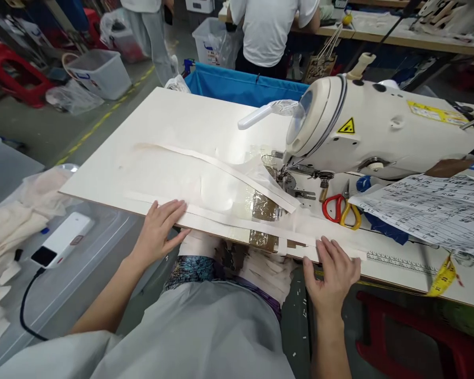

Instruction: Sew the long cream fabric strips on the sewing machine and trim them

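Note:
A long white fabric strip lies along the front edge of the white sewing table. My left hand rests its outstretched fingers on the strip's left part, thumb apart near the table edge. Over the strip's right part, my right hand has its fingers spread flat, with the thumb lower at the edge. Behind, another pale strip runs diagonally to beside the sewing machine. Printed ruler marks continue rightward from my right hand.
Red-and-yellow-handled scissors and handwritten sheets lie right of the needle area. A yellow tape measure hangs over the front edge. At left, a white device sits on a plastic bin. A blue cloth bin stands behind; people work beyond.

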{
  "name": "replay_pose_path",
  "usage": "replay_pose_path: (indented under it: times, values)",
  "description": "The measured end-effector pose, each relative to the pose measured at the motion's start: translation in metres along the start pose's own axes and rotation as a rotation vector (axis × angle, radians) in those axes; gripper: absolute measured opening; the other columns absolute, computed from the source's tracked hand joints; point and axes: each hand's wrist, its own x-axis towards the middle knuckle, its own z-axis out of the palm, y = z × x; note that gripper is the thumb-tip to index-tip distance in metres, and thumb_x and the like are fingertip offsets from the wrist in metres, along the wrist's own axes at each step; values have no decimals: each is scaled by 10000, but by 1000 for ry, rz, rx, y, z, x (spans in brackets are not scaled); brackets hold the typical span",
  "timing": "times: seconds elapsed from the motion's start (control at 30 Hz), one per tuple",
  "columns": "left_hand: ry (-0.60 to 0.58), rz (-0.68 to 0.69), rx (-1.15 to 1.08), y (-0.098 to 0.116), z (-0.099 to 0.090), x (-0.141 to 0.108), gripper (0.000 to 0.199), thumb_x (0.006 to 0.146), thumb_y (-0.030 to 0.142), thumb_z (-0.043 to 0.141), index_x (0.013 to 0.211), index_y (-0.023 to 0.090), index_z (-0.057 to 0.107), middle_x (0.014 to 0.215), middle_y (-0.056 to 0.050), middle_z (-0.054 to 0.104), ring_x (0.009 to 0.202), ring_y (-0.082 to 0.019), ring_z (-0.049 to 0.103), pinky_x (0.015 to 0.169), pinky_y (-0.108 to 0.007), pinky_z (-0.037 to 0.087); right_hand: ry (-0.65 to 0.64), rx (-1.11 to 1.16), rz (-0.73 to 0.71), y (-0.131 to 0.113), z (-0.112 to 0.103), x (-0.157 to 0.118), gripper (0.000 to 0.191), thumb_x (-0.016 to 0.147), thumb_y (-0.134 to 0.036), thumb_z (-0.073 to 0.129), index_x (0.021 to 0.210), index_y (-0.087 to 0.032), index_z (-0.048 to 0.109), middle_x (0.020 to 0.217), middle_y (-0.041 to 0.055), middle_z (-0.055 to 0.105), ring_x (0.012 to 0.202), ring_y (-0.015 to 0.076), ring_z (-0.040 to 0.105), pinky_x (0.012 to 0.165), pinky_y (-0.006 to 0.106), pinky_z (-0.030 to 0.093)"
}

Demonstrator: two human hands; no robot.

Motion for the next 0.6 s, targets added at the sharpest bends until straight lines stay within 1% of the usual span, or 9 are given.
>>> replay_pose_path:
  times: [0.07, 0.1, 0.17, 0.23, 0.33, 0.4, 0.5, 0.53, 0.6]
  values:
    - [62, 39, 1, -10, 4, -9, 337, 943, 317, 565, 1272, 245, 562, 1127, -99, 671, 1065, -246, 627, 1015, -435, 441, 5, -35, -58, 3, -8, -4, 291, 908, -303, 626, 1183, -213, 648, 1025, 78, 661, 997, 267, 620, 1061, 533, 331]
    - [114, 48, -2, -16, 6, -17, 252, 940, 293, 558, 1181, 241, 608, 1012, -81, 688, 956, -226, 644, 920, -385, 481, 9, -45, -78, 4, -12, -7, 239, 900, -260, 628, 1132, -217, 664, 953, 60, 648, 933, 243, 616, 1016, 485, 374]
    - [179, 23, -23, -29, 12, -39, 173, 940, 245, 516, 1057, 231, 642, 861, -56, 685, 810, -197, 638, 763, -316, 489, -9, -18, -103, 0, -18, -15, 184, 899, -174, 598, 1064, -217, 669, 877, 40, 623, 859, 212, 596, 904, 391, 421]
    - [143, -103, -42, -42, 22, -63, 197, 947, 257, 470, 1022, 219, 648, 842, -57, 689, 784, -191, 640, 712, -297, 479, -66, 55, -117, -11, -18, -26, 198, 910, -136, 563, 1071, -206, 654, 890, 47, 624, 841, 203, 584, 812, 338, 418]
    - [4, -389, -62, -62, 46, -92, 298, 960, 332, 388, 1027, 193, 644, 916, -96, 696, 885, -227, 655, 758, -321, 493, -204, 152, -115, -31, -3, -48, 223, 945, -158, 504, 1123, -190, 634, 939, 67, 629, 847, 208, 567, 776, 330, 402]
    - [-61, -501, -86, -73, 65, -104, 344, 946, 352, 364, 1064, 167, 628, 994, -136, 684, 962, -267, 646, 791, -360, 507, -352, 172, -101, -42, 12, -64, 267, 967, -187, 443, 1158, -186, 630, 988, 83, 633, 892, 224, 560, 795, 343, 397]
    - [-134, -532, -159, -79, 87, -111, 378, 871, 372, 448, 1117, 130, 604, 1070, -182, 656, 1015, -323, 625, 821, -428, 526, -610, 99, 0, -49, 32, -89, 333, 976, -247, 392, 1202, -177, 627, 1066, 103, 636, 985, 253, 543, 833, 360, 383]
    - [-156, -539, -190, -76, 92, -111, 402, 845, 376, 471, 1129, 121, 598, 1090, -195, 645, 1037, -341, 613, 846, -460, 525, -665, 61, 47, -49, 36, -96, 337, 972, -270, 397, 1189, -167, 634, 1067, 111, 639, 990, 263, 537, 824, 363, 376]
    - [-180, -555, -257, -64, 95, -112, 444, 829, 369, 473, 1168, 102, 580, 1169, -223, 609, 1120, -372, 569, 932, -533, 493, -711, -2, 126, -48, 39, -106, 327, 964, -307, 415, 1117, -146, 655, 1028, 126, 645, 952, 277, 533, 783, 365, 357]
